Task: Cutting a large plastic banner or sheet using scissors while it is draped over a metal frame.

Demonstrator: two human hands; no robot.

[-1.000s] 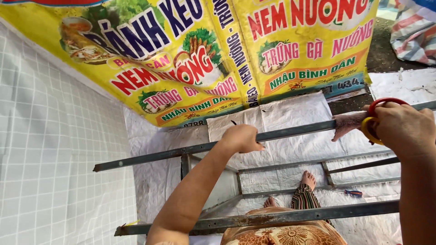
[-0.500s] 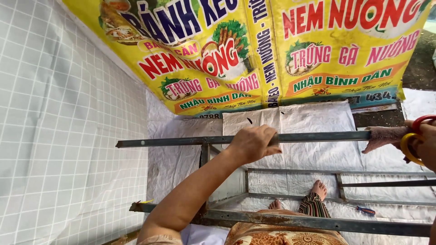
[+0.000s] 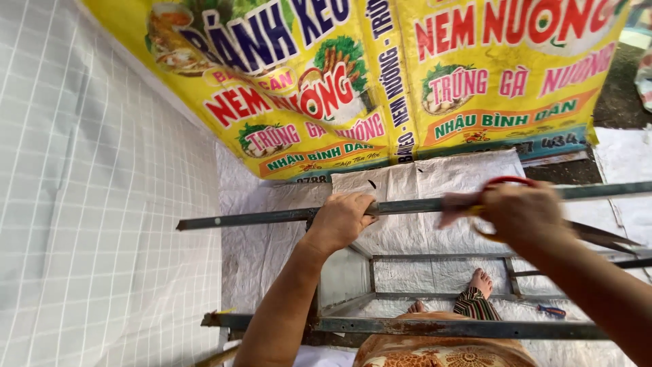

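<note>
Your left hand (image 3: 339,221) is wrapped over the far metal bar (image 3: 272,217) of the frame, fingers curled down and clamped on it where an upright post meets it. Your right hand (image 3: 523,214) is closed around the red handles of a pair of scissors (image 3: 598,234), and its fingers also rest against the same bar further to the right; the blades stick out to the right, just below the bar, and look nearly together, though motion blur makes that hard to judge.

The step in hand looks like steadying the frame with one hand while you bring the scissors up to the bar with the other. A white woven sheet (image 3: 435,183) hangs just beyond the bar, with the yellow printed banner (image 3: 380,81) above and behind it. Whether the scissors are meant for the sheet, a tie on the bar or the banner's lower edge cannot be told from here.

For the next move, keep the left grip firm so the bar does not swing, and settle the right hand before you open the blades, since the blur suggests it is moving fast. Point the tips away from your left fingers along the bar.

Mind what lies below: your bare foot (image 3: 481,282) stands on the white ground sheet inside the frame, and the near rusty bar (image 3: 435,327) crosses just in front of your lap. A small blue-handled tool (image 3: 550,312) lies on the sheet to the right of the foot. A checked white sheet (image 3: 88,204) fills the left side.
</note>
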